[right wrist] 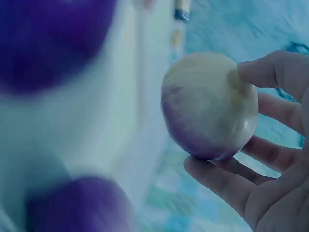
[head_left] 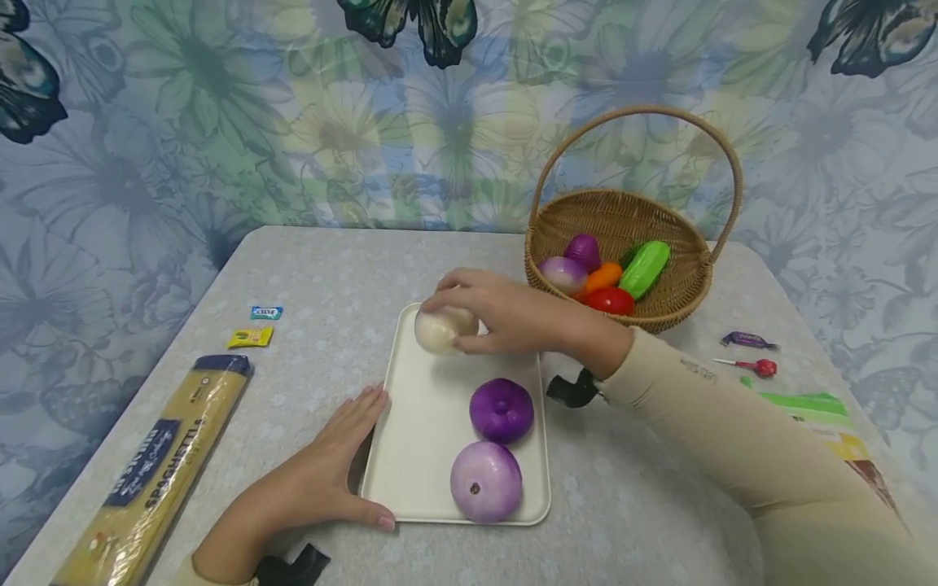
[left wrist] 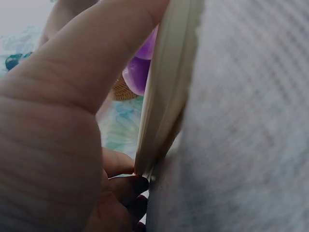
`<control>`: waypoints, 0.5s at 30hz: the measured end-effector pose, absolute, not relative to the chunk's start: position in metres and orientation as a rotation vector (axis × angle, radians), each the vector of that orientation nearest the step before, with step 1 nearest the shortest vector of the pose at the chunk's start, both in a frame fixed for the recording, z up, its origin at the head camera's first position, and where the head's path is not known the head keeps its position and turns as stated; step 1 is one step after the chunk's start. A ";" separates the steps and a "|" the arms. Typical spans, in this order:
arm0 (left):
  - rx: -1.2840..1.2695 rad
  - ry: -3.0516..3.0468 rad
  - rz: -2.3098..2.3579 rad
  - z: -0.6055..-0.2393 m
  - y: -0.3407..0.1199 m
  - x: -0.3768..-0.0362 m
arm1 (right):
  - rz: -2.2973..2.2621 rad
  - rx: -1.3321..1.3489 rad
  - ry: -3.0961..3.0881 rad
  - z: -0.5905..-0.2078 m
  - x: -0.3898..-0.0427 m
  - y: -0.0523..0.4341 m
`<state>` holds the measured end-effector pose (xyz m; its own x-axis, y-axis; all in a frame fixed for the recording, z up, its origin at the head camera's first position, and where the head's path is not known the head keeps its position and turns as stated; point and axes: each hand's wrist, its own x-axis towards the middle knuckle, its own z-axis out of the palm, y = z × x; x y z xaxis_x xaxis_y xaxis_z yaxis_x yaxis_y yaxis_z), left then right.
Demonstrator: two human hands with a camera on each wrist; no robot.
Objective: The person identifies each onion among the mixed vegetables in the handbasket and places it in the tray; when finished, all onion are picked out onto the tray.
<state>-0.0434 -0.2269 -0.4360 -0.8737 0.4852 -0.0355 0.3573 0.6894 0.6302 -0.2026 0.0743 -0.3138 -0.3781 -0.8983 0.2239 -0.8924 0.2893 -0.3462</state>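
My right hand [head_left: 506,313] grips a round, pale onion [head_left: 442,330] between thumb and fingers, over the far end of a cream rectangular tray [head_left: 421,456]. In the right wrist view this onion [right wrist: 207,106] has a purple lower side. A dark purple onion [head_left: 501,410] and a light purple onion [head_left: 486,482] sit on the tray's near right part. My left hand [head_left: 330,464] touches the tray's near left corner, fingers extended along the left side and thumb at the front edge. In the left wrist view the tray's rim [left wrist: 161,92] stands against its fingers.
A wicker basket [head_left: 681,285] with a tall handle stands at the back right, holding toy vegetables. A spaghetti pack [head_left: 168,464] and two wrapped sweets [head_left: 251,337] lie left. On the right are a purple-wrapped sweet [head_left: 747,339], a red lollipop [head_left: 764,369] and a green-white packet [head_left: 813,407].
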 end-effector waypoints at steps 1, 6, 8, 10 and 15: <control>0.685 2.700 0.946 -0.436 -0.227 -0.044 | -0.617 -1.751 2.481 -0.321 -0.202 0.067; 0.706 2.698 0.945 -0.434 -0.226 -0.046 | -0.503 -1.736 2.368 -0.348 -0.203 0.045; 0.699 2.697 0.947 -0.434 -0.226 -0.046 | -0.476 -1.722 2.335 -0.353 -0.204 0.041; 0.696 2.701 0.945 -0.433 -0.227 -0.045 | -0.446 -1.709 2.315 -0.354 -0.205 0.038; 0.700 2.715 0.938 -0.434 -0.229 -0.042 | -0.395 -1.641 2.367 -0.341 -0.204 0.043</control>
